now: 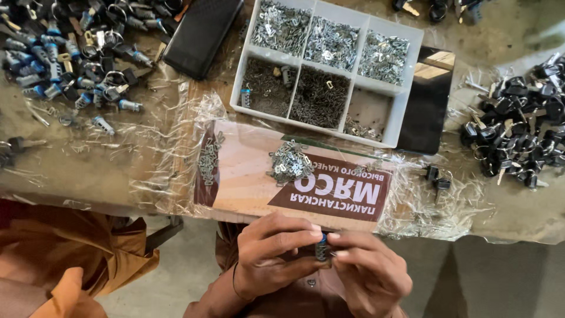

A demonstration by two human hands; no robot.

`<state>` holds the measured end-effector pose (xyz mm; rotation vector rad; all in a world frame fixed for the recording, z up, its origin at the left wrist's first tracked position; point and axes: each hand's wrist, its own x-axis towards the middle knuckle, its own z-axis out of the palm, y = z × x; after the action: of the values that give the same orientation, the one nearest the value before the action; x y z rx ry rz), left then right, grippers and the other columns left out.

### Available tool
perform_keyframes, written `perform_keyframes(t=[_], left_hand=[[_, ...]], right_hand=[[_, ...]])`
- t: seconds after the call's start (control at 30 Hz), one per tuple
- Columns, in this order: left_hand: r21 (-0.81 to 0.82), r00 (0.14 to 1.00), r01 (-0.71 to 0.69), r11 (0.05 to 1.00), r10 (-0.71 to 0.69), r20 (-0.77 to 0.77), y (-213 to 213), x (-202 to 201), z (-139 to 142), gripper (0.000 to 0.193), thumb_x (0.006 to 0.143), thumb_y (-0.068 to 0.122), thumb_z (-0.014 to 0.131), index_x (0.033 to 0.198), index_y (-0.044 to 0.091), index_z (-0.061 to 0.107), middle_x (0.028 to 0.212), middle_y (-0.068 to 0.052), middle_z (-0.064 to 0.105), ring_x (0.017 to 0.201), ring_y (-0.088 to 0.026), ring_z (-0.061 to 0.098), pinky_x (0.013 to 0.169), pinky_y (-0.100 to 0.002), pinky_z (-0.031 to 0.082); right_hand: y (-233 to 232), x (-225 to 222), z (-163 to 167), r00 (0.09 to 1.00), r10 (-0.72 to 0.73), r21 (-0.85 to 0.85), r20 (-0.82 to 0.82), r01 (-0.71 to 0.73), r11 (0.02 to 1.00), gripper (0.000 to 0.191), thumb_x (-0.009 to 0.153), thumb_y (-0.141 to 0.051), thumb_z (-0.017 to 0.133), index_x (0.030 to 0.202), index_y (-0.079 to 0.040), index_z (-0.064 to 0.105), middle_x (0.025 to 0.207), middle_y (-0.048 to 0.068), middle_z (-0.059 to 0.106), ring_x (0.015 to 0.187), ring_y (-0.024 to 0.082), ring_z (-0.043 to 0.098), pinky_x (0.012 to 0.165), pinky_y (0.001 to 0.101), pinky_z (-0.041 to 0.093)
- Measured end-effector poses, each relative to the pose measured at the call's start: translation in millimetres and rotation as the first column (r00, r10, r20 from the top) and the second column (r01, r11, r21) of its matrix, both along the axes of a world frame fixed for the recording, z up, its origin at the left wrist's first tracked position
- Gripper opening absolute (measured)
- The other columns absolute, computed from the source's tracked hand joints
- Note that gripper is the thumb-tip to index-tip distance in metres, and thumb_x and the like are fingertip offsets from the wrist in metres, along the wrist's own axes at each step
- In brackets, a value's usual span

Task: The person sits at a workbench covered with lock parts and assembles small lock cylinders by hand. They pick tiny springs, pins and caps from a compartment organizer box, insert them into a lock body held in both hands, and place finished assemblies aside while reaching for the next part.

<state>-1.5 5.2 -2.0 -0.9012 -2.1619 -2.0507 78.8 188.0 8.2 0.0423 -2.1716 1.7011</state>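
Holding: a small lock cylinder, metal with a blue end, sits upright between both hands at the lower centre of the frame, below the table edge.
Technique: judged from the grip, the step goes best with the cylinder kept steady and vertical, one hand bracing while the other works the small part; close to the body is a sound position.
Left hand: fingers curl around the cylinder from the left, thumb and fingertips nearly closed on its body, grasping it.
Right hand: fingertips pinch in from the right, touching the cylinder's top and side; fingers almost fully closed on it.
Nearest parts: a loose heap of small metal plates lies on a printed cardboard sheet at centre frame; a smaller row of plates lies to its left.
Parts tray: a white divided tray at upper centre holds sorted metal pieces and springs, compartment by compartment.
Upper left: a pile of blue-ended cylinders and a dark flat case.
Right edge: a pile of black-headed keys; two stray keys lie near the cardboard.
Surface cover: crinkled clear plastic film.
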Motion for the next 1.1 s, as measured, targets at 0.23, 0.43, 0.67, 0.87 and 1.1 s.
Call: perform_keyframes(t=[0.23, 0.43, 0.67, 0.87, 1.1], left_hand=[[-0.069, 0.992, -0.003, 0.998, -0.005, -0.123, 0.5, -4.1, -0.7, 0.046, 0.075, 0.015, 0.095, 0.116, 0.009, 0.075, 0.109, -0.006, 0.075, 0.083, -0.019, 0.072, 0.069, -0.031, 0.052], [-0.118, 0.994, 0.013, 0.993, -0.025, -0.108, 1.8, -6.4, -2.6, 0.042, 0.076, 0.014, 0.092, 0.114, 0.012, 0.075, 0.11, -0.005, 0.074, 0.088, -0.021, 0.073, 0.075, -0.031, 0.057], [-0.096, 0.996, 0.008, 0.995, -0.016, -0.086, 6.5, -5.0, -5.3, 0.045, 0.072, 0.014, 0.093, 0.114, 0.011, 0.075, 0.108, -0.004, 0.074, 0.086, -0.021, 0.073, 0.075, -0.031, 0.057], [-0.074, 0.995, 0.04, 0.996, -0.046, -0.093, 7.9, -5.8, -6.1, 0.045, 0.071, 0.013, 0.093, 0.113, 0.01, 0.076, 0.107, -0.006, 0.074, 0.083, -0.02, 0.072, 0.073, -0.03, 0.057], [-0.062, 0.996, 0.015, 0.998, -0.02, -0.082, 7.1, -2.7, -6.1, 0.042, 0.076, 0.014, 0.093, 0.113, 0.011, 0.075, 0.11, -0.005, 0.074, 0.09, -0.021, 0.074, 0.076, -0.031, 0.058]], right_hand=[[-1.6, 1.5, 2.3, 0.99, -0.031, 0.031, 0.14, 0.027, 0.999, 0.018, 0.079, 0.009, 0.079, 0.095, 0.001, 0.073, 0.098, 0.012, 0.071, 0.085, 0.016, 0.071, 0.074, 0.0257, 0.057], [12.8, -0.7, 4.0, 0.958, 0.044, -0.004, 0.283, -0.045, 0.999, 0.021, 0.074, 0.011, 0.077, 0.092, -0.001, 0.076, 0.094, 0.01, 0.071, 0.08, 0.014, 0.072, 0.069, 0.024, 0.057], [13.0, 5.3, -5.1, 0.959, 0.123, -0.229, 0.256, -0.063, 0.971, 0.02, 0.078, 0.013, 0.077, 0.093, -0.001, 0.077, 0.098, 0.011, 0.069, 0.086, 0.016, 0.068, 0.073, 0.025, 0.053], [17.9, 10.8, -8.6, 0.951, 0.172, -0.313, 0.258, -0.086, 0.946, 0.017, 0.082, 0.012, 0.075, 0.094, 0.001, 0.076, 0.098, 0.011, 0.067, 0.09, 0.016, 0.065, 0.079, 0.026, 0.052], [16.7, 17.9, -20.6, 0.916, 0.163, -0.508, 0.366, 0.05, 0.86, 0.011, 0.085, 0.011, 0.073, 0.093, 0.004, 0.074, 0.1, 0.012, 0.063, 0.088, 0.016, 0.06, 0.074, 0.027, 0.05]])
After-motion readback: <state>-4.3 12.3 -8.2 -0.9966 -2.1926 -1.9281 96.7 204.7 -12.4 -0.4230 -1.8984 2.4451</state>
